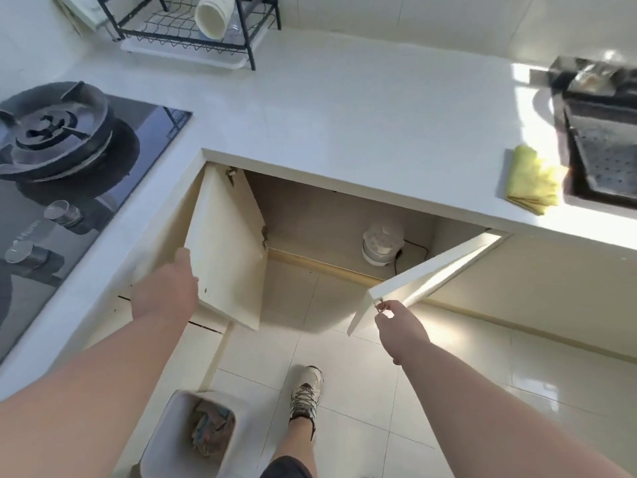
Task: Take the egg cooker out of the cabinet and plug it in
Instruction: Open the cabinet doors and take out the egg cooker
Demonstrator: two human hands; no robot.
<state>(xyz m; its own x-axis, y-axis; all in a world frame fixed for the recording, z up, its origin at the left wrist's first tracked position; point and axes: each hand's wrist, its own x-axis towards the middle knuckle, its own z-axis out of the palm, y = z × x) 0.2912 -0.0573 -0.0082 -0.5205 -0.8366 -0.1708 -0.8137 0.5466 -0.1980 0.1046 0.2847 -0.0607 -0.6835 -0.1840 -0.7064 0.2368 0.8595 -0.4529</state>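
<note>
Left hand (165, 291) grips the left door (227, 246) edge; right hand (400, 326) pinches the right door (431, 267) handle (380, 306). Both doors open. Egg cooker (382, 246) sits deep in the cabinet (327, 215), cord (413, 250) beside it, under the counter (344, 115).

Sunlit white countertop (344, 108), glossy tiled floor (448, 391)

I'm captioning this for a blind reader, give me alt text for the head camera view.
A person's left hand and right hand hold both cabinet doors open under a white counter, showing a white egg cooker with its black cord inside. A yellow cloth lies beside the sink.
</note>
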